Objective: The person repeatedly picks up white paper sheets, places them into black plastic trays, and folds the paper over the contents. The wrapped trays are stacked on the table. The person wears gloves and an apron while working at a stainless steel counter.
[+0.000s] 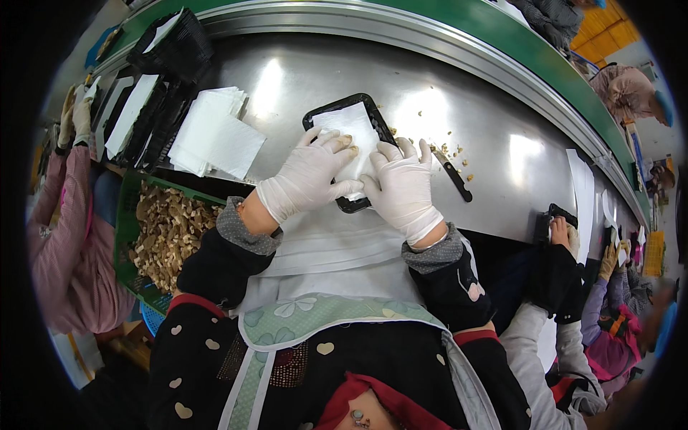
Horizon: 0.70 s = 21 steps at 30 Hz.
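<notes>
A black plastic tray (370,101) lies on the steel worktable in front of me, lined with a white absorbent paper sheet (348,122). My left hand (309,174), in a white glove, rests its spread fingers on the sheet's left part. Also gloved, my right hand (403,188) lies over the tray's right side, fingers apart, with its fingertips by the right rim. The two thumbs meet near the sheet's lower end. Both hands hide much of the tray's lower half. Right of it, a knife with a black handle (456,176) lies among small brown crumbs (457,150).
A stack of white sheets (212,131) lies left on the steel table (344,64). Stacked black trays (177,54) stand beyond it. A green crate (124,236) of cut mushrooms (166,231) sits at my left. A green conveyor belt (516,48) borders the far side. Co-workers flank me.
</notes>
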### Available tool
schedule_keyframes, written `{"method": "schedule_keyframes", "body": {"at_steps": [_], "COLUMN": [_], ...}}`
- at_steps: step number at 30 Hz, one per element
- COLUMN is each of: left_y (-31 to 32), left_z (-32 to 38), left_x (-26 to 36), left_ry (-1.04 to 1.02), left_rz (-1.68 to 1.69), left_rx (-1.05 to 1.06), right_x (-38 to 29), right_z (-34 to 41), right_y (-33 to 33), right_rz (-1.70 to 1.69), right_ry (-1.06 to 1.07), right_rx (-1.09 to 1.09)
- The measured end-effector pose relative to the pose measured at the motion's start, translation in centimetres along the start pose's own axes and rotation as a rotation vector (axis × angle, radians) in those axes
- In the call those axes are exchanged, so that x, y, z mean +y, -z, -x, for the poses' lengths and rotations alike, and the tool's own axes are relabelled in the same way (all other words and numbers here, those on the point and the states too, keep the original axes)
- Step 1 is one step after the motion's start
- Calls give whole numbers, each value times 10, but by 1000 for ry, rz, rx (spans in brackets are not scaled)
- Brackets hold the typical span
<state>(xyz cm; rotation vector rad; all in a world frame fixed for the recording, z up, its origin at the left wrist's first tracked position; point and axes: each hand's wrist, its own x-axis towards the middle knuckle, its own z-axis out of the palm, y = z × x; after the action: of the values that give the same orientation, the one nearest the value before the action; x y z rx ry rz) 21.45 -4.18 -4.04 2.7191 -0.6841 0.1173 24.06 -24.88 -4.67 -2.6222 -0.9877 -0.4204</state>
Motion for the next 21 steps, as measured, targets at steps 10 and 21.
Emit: {"method": "schedule_keyframes", "body": {"at_steps": [10, 21], "left_y": [2, -6], "left_z": [-11, -7], "left_x": [9, 13], "left_ry": [58, 39], "left_rz": [-14, -43], "left_rx": [-141, -61], "right_x": [-2, 9], "right_z": [-12, -58], "right_y": [14, -34], "right_rz": [1, 99], "right_ry": [-49, 93], "right_rx": [54, 36]}}
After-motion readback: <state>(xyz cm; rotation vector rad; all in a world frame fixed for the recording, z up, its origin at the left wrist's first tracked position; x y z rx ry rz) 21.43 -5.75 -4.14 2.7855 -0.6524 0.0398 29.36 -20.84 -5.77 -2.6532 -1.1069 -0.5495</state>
